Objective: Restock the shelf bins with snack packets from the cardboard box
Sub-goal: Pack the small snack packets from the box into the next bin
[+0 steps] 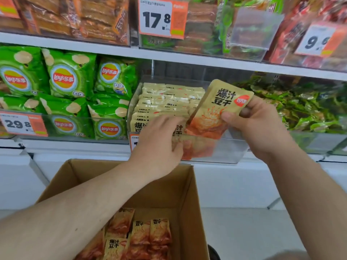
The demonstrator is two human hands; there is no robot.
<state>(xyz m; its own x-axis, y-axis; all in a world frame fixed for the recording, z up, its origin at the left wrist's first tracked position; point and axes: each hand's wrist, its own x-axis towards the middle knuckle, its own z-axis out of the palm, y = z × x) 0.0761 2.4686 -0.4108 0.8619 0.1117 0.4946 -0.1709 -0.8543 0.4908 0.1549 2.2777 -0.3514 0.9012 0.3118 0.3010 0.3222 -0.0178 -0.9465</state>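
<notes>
Beige and orange, the snack packet (219,109) is held tilted above the front right corner of the clear plastic bin (232,149), its printed face toward the camera and its lower edge just over the bin's front wall. The right hand (257,124) grips it by the right edge, thumb on the front and fingers curled behind. The left hand (159,143) is at the bin's front, just left of that packet, with its fingers curled around the front packets of the row (169,102) that stands upright inside; one blurred packet (195,147) shows through the front wall beside those fingers. Whether the left hand presses the row back or pinches a single packet cannot be told. The two hands are near each other, and the held packet lies between them and slightly higher.

Below the forearms, an open cardboard box (187,194) sits in front of the shelf, with more of the same packets (142,235) lying loose at its bottom. To the left of the bin, green crisp bags (69,79) fill the neighbouring section, with a price tag (22,124) on their front edge. To the right lies a heap of small green wrapped snacks (308,109). On the shelf above, brown and red packs sit behind a larger price tag (161,17) and another tag (319,40) at far right.
</notes>
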